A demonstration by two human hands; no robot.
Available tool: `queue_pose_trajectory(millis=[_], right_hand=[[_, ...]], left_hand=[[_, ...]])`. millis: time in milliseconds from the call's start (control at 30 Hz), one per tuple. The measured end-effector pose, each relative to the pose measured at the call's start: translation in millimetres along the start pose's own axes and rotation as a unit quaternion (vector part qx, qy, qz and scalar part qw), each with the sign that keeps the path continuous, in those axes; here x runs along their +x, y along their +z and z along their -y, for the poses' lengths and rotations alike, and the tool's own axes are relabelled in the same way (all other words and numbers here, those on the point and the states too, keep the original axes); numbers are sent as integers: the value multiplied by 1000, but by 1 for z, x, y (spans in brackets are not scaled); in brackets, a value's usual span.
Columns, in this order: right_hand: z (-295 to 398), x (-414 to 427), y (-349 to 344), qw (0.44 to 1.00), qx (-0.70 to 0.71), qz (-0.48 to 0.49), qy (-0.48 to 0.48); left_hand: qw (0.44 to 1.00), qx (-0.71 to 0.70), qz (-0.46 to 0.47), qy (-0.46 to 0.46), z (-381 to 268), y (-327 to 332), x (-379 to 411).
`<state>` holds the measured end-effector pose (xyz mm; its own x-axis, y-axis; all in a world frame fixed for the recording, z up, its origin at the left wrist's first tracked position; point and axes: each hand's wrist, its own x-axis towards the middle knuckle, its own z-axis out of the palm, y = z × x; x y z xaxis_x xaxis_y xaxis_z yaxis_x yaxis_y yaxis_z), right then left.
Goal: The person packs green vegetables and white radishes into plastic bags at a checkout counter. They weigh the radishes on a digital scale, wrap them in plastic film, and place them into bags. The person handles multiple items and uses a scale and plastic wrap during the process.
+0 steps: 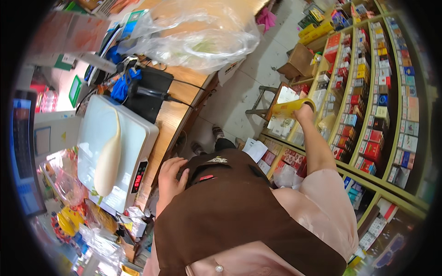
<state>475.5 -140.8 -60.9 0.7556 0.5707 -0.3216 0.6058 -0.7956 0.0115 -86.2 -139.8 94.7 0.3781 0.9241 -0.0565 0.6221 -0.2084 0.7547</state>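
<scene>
My right hand [304, 114] is closed around one end of a yellow roll [288, 108], above a small stool beside the shelves. My left hand [173, 176] rests by the brown apron [228, 203], its fingers apart and nothing seen in it. To its left, a white radish [108, 162] with a long thin root lies on the plate of a white weighing scale [133, 138] with a lit red display. Beyond the scale, clear plastic bags [207, 41] lie spread over the wooden counter [172, 110].
Shelves of small packets [373, 138] line the right side. A wooden stool [262, 103] and a cardboard box [298, 62] stand by them. A black handheld device with a cable [155, 94] lies behind the scale. A monitor [26, 155] is at far left, and packaged goods crowd the lower left.
</scene>
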Motion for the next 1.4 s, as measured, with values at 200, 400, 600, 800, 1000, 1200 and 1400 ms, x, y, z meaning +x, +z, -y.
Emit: queue_pose_trajectory(millis=[200, 400, 600, 800, 1000, 1200, 1400], right_hand=[[67, -83, -83, 978, 15, 95, -184], [108, -197, -193, 870, 274, 259, -317], [148, -234, -250, 781, 414, 338, -322], [223, -234, -196, 712, 467, 420, -314], [290, -252, -98, 676, 438, 519, -286], [326, -250, -43, 662, 424, 576, -225], [333, -250, -41, 656, 416, 589, -223]], left_hand=[[978, -158, 43, -126, 33, 23, -12], [897, -309, -30, -315, 78, 74, -33], [676, -610, -236, -338, 49, 38, -73], [638, -581, -372, -344, 36, -22, -149], [602, -511, -476, -387, 61, -56, -204], [599, -496, -469, -418, 81, -67, -217], [606, -502, -449, -423, 78, -71, -218]])
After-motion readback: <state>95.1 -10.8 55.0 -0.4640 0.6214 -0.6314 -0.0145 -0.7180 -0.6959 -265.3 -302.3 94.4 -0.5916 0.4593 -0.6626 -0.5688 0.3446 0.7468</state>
